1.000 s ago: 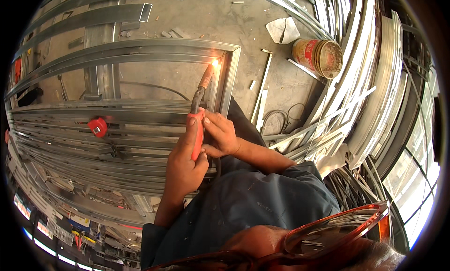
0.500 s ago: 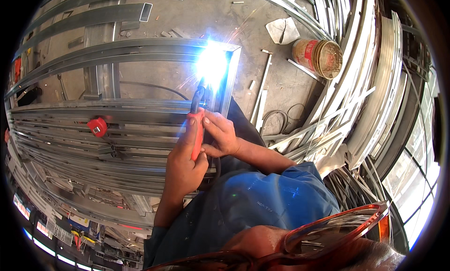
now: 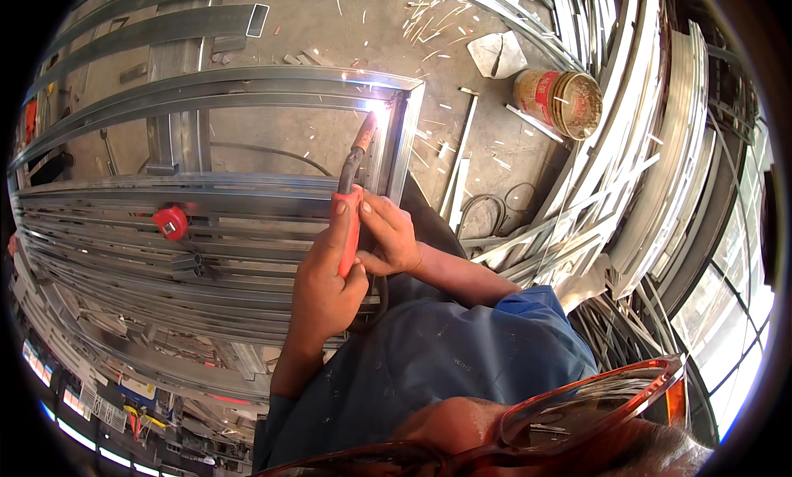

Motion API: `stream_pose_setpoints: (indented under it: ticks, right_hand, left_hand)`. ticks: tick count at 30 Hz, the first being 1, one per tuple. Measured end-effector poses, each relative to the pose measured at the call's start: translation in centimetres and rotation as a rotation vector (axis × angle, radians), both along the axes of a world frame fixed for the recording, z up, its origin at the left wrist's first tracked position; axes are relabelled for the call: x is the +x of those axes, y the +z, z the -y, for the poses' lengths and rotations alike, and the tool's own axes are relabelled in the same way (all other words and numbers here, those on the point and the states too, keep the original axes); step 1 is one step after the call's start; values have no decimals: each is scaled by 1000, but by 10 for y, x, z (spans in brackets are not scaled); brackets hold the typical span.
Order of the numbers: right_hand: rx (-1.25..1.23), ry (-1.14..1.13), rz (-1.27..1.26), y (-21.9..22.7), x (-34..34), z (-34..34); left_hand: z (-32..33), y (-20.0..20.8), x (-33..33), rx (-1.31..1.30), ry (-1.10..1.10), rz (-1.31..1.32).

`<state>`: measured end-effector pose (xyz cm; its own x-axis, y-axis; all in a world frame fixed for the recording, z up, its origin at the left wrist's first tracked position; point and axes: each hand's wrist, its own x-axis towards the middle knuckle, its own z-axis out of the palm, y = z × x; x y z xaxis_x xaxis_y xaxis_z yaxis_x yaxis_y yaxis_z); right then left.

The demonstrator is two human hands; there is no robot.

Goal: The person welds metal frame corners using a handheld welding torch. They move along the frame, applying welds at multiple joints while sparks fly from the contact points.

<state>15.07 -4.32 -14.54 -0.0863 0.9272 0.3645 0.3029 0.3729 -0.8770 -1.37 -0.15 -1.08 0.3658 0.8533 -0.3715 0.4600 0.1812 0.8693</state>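
Torch [image 3: 353, 198] runs upward and slightly right, red plastic handle low, dark curved neck ending at the glowing corner of a grey steel tube frame [image 3: 247, 85]. Left hand [image 3: 323, 289] grip clenched round the handle; right hand [image 3: 390, 239] pinches it alongside. Sparks scatter above.

The glare at the tip of the welding torch [image 3: 356, 159] has shrunk. Half a second ago a wide white flash covered the corner of the metal frame [image 3: 404, 114]; now only a small bright spot shows there, close to the faint glow seen a second ago. Sparks [image 3: 429, 19] now streak across the far floor [image 3: 371, 23], where none showed before. The blue cast on the blue shirt [image 3: 462, 361] has faded.
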Motion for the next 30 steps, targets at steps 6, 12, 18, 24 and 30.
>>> stream_pose_setpoints:
  ticks: [6, 12, 18, 24, 30]
  right_hand:
    - [75, 12, 20, -1, -2, -5]
    - [81, -13, 5, 1, -1, -9]
    - [60, 43, 52, -3, -3, -2]
    - [-29, 65, -22, -1, -3, 2]
    - [40, 23, 140, -7, -7, 14]
  left_hand:
    - [3, 7, 0, -5, 40, 52]
    - [0, 6, -1, -103, 38, 57]
    - [18, -5, -13, -92, 150, 118]
    - [29, -10, -29, -389, 499, 401]
    - [52, -50, -37, -590, 526, 700]
